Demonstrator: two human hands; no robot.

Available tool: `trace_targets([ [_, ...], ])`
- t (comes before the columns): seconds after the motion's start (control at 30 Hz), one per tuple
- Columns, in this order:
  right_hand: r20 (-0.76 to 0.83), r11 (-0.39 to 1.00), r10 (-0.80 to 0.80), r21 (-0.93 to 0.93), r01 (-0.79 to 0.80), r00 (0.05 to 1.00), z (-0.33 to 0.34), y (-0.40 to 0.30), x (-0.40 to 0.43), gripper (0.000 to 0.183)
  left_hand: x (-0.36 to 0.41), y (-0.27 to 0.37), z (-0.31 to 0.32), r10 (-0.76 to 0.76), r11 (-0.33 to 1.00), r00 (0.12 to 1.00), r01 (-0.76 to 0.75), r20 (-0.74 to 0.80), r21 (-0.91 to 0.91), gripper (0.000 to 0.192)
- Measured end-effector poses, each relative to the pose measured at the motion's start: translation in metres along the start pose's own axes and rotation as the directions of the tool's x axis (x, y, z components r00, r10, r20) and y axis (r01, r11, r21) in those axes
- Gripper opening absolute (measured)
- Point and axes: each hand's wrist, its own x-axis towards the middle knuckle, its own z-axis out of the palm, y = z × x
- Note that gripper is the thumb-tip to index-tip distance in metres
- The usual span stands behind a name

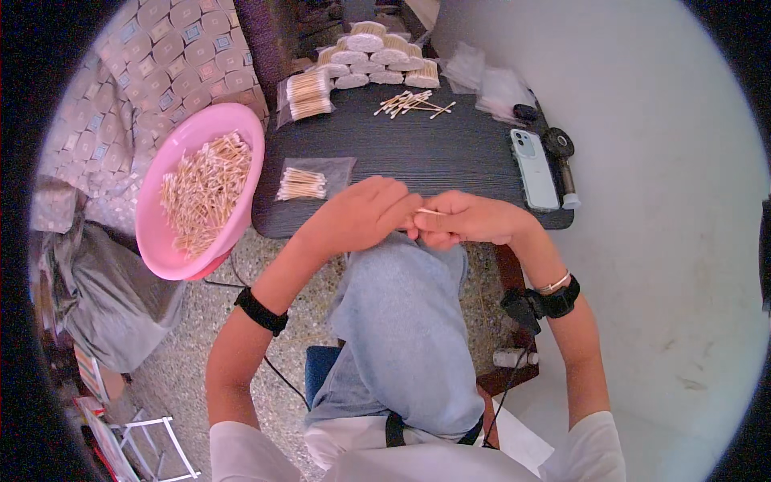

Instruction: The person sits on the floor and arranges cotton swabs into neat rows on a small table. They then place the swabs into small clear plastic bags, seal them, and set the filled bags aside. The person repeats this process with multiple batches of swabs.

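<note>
Above the front edge of the dark wood-grain table [397,153], my two hands meet. A cotton swab [432,212] with a wooden stick lies along the fingers of my right hand [473,218], which is closed on it. My left hand [370,212] has its fingers curled against the swab's left end; whether it grips anything is hidden by its back. Left of the hands, a clear plastic bag [339,170] lies flat with a small row of swabs [303,184] in or on it. A pink plastic basin [150,223] at the left holds a heap of loose swabs [208,187].
Round swab bundles [365,42] are stacked at the back, beside a bagged bundle [309,94]. Loose swabs [409,103] lie in front. Clear plastic bags [503,90], a smartphone [535,172] and a black-topped device [560,144] line the right side, near a pale wall [650,181].
</note>
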Motion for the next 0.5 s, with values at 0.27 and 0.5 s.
trace_targets([
  [0.27, -0.494, 0.761, -0.508, -0.64, 0.1, 0.706, 0.029, 0.018, 0.005, 0.036, -0.002, -0.003, 0.015, -0.284, 0.953, 0.958, 0.286, 0.032, -0.103, 0.021],
  [0.5, -0.337, 0.982, -0.184, -0.11, 0.156, 0.923, 0.019, 0.022, 0.0, 0.04, 0.009, 0.002, 0.009, 0.031, 0.971, 0.959, 0.038, -0.281, 0.236, 0.019],
])
